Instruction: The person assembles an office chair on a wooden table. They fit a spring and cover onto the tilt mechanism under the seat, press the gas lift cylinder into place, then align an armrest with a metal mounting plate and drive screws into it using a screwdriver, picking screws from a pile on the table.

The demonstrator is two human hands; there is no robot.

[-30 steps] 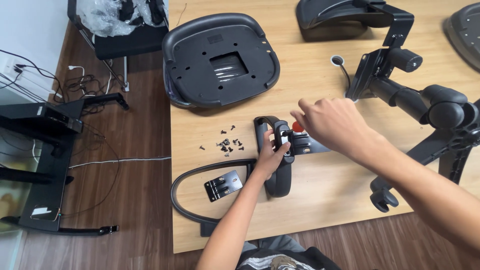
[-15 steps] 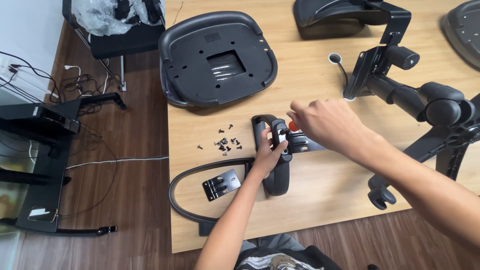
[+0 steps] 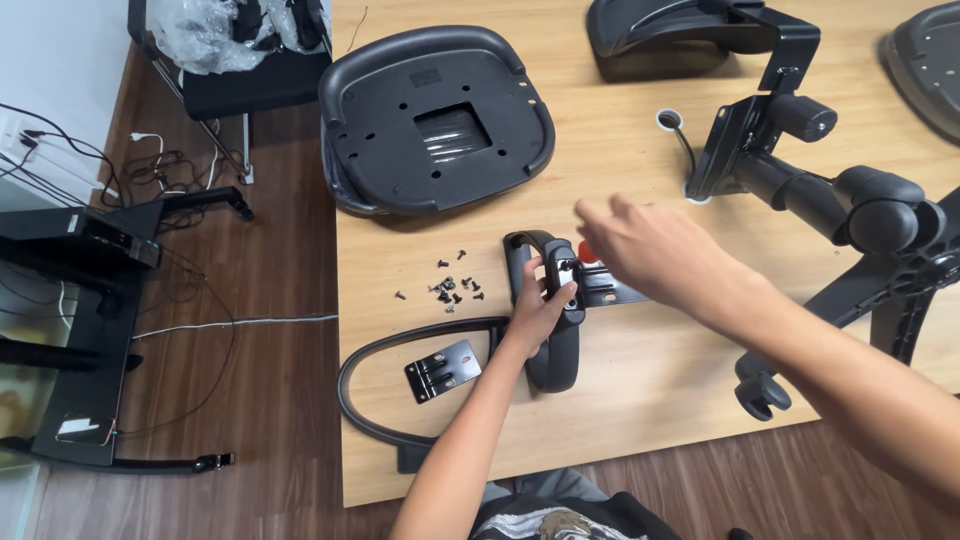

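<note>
My left hand (image 3: 540,305) grips a black chair armrest (image 3: 556,340) that lies on the wooden table (image 3: 640,370), its metal bracket (image 3: 610,290) pointing right. My right hand (image 3: 650,250) hovers just above the bracket, fingers loosely curled and pointing left; whether they pinch anything I cannot tell. A small red item (image 3: 588,252) peeks out under it. A cluster of several small black screws (image 3: 450,288) lies left of the armrest. A second armrest loop with a metal plate (image 3: 440,368) rests near the table's front edge.
An upturned black seat pan (image 3: 435,120) sits at the back of the table. A chair base with casters (image 3: 860,240) lies at the right, a backrest part (image 3: 670,35) beyond it. A black frame (image 3: 80,300) and cables cover the floor at left.
My right hand has lifted off the armrest bracket and now hovers slightly above it. My left hand keeps the same grip on the armrest.
</note>
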